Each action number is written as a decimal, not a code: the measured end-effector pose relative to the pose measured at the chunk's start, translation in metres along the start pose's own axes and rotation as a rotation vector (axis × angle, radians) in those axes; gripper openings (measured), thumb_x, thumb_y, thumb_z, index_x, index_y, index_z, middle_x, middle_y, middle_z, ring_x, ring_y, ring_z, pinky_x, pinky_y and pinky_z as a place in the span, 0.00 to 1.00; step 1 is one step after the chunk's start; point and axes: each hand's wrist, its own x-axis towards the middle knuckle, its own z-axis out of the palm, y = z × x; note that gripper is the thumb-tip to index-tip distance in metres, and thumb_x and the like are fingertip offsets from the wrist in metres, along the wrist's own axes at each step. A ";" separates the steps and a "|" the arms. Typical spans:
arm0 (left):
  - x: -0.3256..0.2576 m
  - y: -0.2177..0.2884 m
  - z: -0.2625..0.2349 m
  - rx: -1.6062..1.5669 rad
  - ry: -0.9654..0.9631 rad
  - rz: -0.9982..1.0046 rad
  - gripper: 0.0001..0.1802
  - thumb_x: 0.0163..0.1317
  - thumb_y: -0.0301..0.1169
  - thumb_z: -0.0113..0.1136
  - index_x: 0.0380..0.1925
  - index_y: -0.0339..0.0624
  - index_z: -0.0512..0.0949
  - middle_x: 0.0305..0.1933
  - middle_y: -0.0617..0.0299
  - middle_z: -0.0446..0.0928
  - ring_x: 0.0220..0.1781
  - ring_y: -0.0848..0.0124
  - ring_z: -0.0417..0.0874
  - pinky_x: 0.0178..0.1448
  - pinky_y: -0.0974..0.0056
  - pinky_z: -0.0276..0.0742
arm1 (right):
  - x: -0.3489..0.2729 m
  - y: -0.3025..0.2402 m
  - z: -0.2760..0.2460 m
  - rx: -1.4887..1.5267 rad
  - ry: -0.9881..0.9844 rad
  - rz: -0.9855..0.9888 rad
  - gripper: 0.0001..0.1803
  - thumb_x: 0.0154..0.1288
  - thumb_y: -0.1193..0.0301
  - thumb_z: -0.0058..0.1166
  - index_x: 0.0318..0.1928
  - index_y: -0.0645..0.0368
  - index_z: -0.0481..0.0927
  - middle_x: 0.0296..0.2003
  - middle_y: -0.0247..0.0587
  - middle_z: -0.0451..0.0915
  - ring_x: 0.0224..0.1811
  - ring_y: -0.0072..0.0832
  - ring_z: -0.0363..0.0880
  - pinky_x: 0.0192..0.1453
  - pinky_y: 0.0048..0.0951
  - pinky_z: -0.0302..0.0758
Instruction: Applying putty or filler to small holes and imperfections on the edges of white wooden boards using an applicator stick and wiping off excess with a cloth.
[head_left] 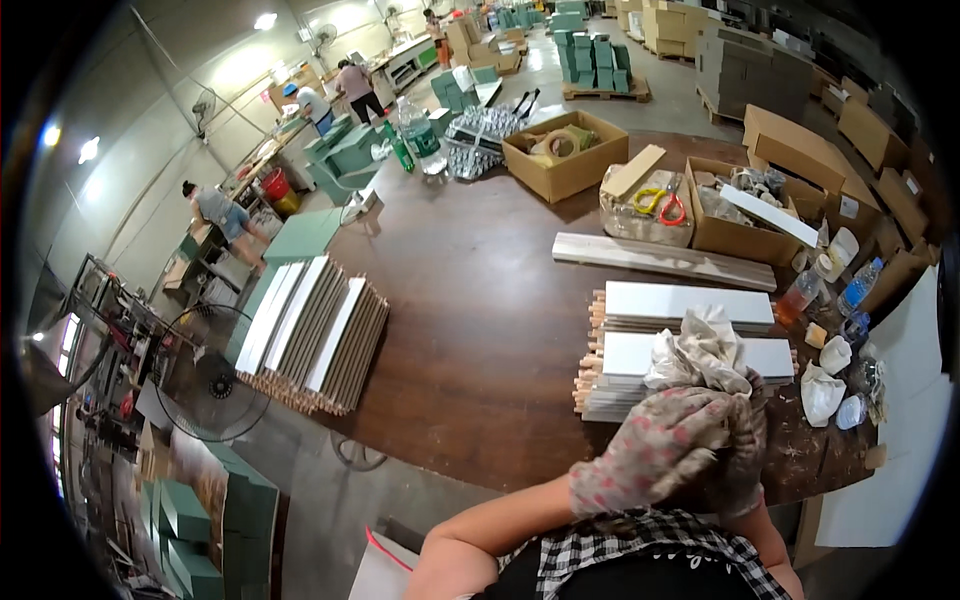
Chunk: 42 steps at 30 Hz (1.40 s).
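Observation:
My left hand (660,445), in a pale work glove with pink spots, is closed, its fingers bent over toward my right hand (746,450). The right glove is dirty and partly hidden behind the left one. A crumpled white cloth (700,345) sticks out from the far side of the two hands, which are pressed together at its near end. Beneath the cloth lies a stack of white-faced wooden slats (625,352) with peg-like ends. Another stack of such slats (688,300) lies just behind it.
More slats (315,330) are stacked at the table's left edge, beside a fan (215,375). Long boards (660,262), scissors (660,205), an open carton (565,160) and bottles (803,288) stand farther back on the brown table (470,330). People work at benches at the far left.

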 end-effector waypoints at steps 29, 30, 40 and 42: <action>-0.016 -0.016 -0.025 0.004 0.185 -0.141 0.42 0.43 0.21 0.68 0.61 0.36 0.62 0.53 0.44 0.72 0.49 0.51 0.79 0.49 0.56 0.80 | 0.049 -0.049 0.022 -0.920 -0.330 -0.075 0.13 0.61 0.78 0.49 0.47 0.65 0.74 0.33 0.42 0.80 0.28 0.27 0.80 0.37 0.26 0.78; -0.007 -0.006 -0.030 -0.006 0.247 -0.167 0.40 0.43 0.21 0.67 0.61 0.40 0.65 0.48 0.46 0.75 0.45 0.53 0.81 0.47 0.57 0.80 | 0.051 -0.037 0.019 -0.910 -0.305 -0.304 0.12 0.62 0.76 0.49 0.46 0.65 0.74 0.30 0.45 0.80 0.28 0.26 0.78 0.35 0.25 0.76; -0.026 -0.002 -0.040 -0.038 0.133 -0.365 0.27 0.46 0.27 0.69 0.49 0.40 0.75 0.48 0.54 0.78 0.48 0.57 0.81 0.53 0.59 0.76 | 0.058 -0.046 -0.003 -0.751 -0.210 -0.471 0.32 0.59 0.56 0.62 0.55 0.62 0.65 0.42 0.47 0.78 0.48 0.38 0.79 0.55 0.40 0.77; -0.027 0.007 -0.035 -0.128 0.082 -0.503 0.26 0.48 0.29 0.69 0.50 0.39 0.74 0.46 0.55 0.79 0.47 0.59 0.82 0.52 0.60 0.77 | 0.058 -0.026 -0.001 -0.582 -0.480 -0.619 0.36 0.61 0.50 0.60 0.58 0.62 0.63 0.51 0.49 0.77 0.56 0.45 0.76 0.62 0.48 0.71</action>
